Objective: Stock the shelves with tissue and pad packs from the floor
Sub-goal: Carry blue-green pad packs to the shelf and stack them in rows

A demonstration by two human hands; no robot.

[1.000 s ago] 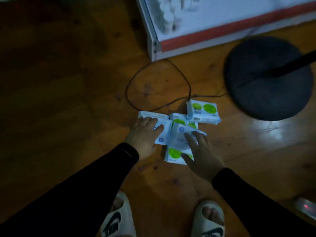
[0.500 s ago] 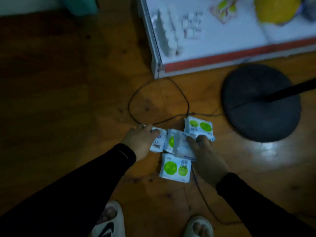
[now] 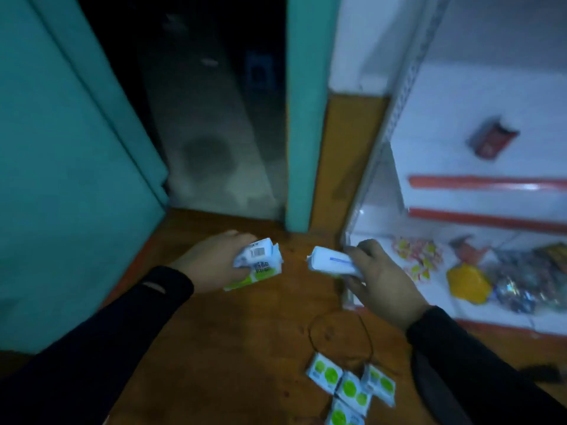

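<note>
Left hand [image 3: 211,262] grips a small bundle of packs [image 3: 257,265], fingers curled round it; right hand [image 3: 383,280] clasps one white pack [image 3: 333,262], thumb on top. Both held above the floor [image 3: 233,348], just short of the shelves [image 3: 478,191]. Four green-dotted packs [image 3: 349,384] lie on the boards near a loop of cable [image 3: 340,335].

Probably mid-carry towards a shelf. Best to set the right pack down first, flat and label outward, on a bare stretch beside the snacks [image 3: 417,259]. Then feed the left bundle in one by one, keeping a firm squeeze since soft wrappers slip. Worth minding the cable underfoot on returning for the rest.
</note>
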